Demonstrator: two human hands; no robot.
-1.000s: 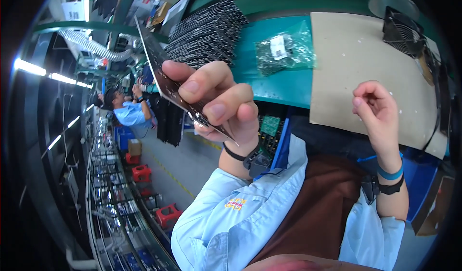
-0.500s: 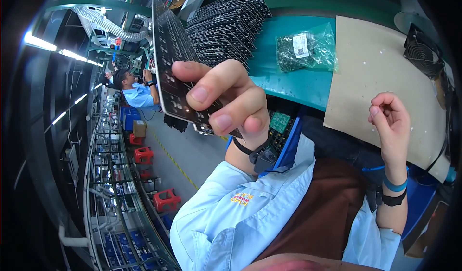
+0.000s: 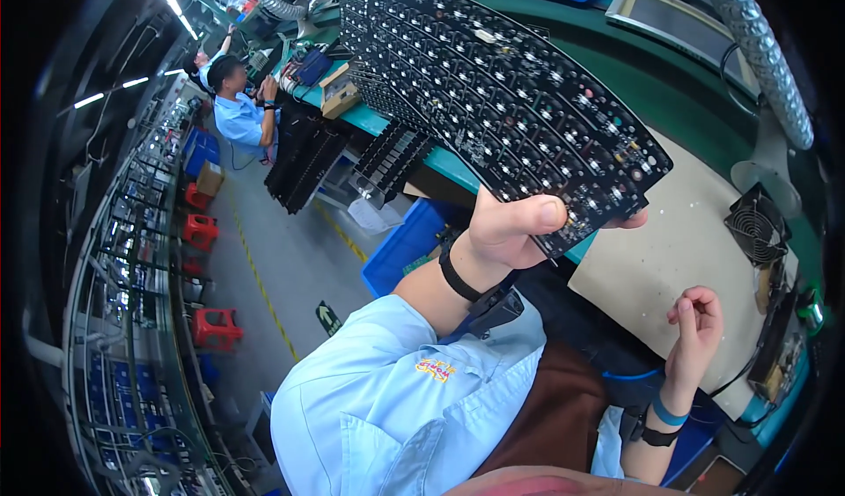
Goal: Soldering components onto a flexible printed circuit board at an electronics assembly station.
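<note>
My left hand grips a long black circuit board by its near right end, with the thumb on the populated face and fingertips showing at the edge. Rows of small white components cover that face. The board is raised and slanted, and its far end reaches the top of the view. To the right, my right hand is held above the beige sheet's near edge, its fingers curled in toward the thumb. Whether anything small is between those fingertips does not show. Behind the held board, part of a stack of similar boards shows.
A beige sheet lies on the green bench, with a black fan at its right edge. A silver duct hangs at the upper right. A blue bin stands beside my left forearm. Co-workers in light blue are at the far left.
My left hand has turned the board so its populated face shows broadly, and swung it rightward. The view has shifted too. My right hand sits lower, with fingers still curled.
</note>
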